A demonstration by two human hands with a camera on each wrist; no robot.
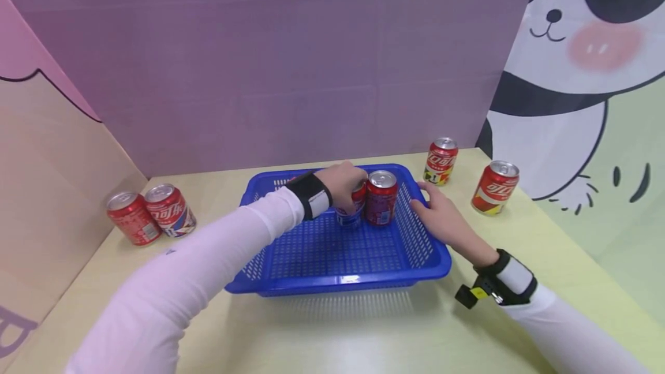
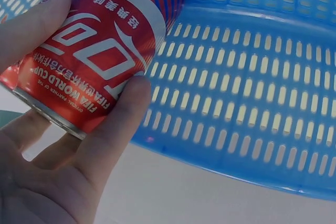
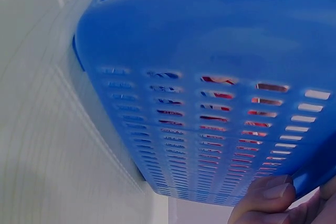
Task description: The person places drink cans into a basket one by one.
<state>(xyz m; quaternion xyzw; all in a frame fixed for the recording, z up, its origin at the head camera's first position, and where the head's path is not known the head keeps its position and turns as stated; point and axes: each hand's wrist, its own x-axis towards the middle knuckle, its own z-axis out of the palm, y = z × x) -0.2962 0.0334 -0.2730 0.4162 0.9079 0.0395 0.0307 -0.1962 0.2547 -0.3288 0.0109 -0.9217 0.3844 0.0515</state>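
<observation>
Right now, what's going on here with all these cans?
A person is busy at a blue basket. The left grip holds a red-and-blue can inside it, next to a mostly red can; whether the held can touches the bottom, I can't tell. The right grip holds the basket's right side at the rim. On the table, two cans stand to the basket's left and two more cans to its right.

Seen at twelve o'clock, beyond a pale tabletop (image 1: 363,345): a purple wall (image 1: 291,62), faintly creased. At two, a large panda picture (image 1: 587,62) on a pale-green wall (image 1: 623,235); at ten, a pink patch (image 1: 36,53) edged in black; at eight, a cut-off purple marking (image 1: 21,320), perhaps lettering.
</observation>
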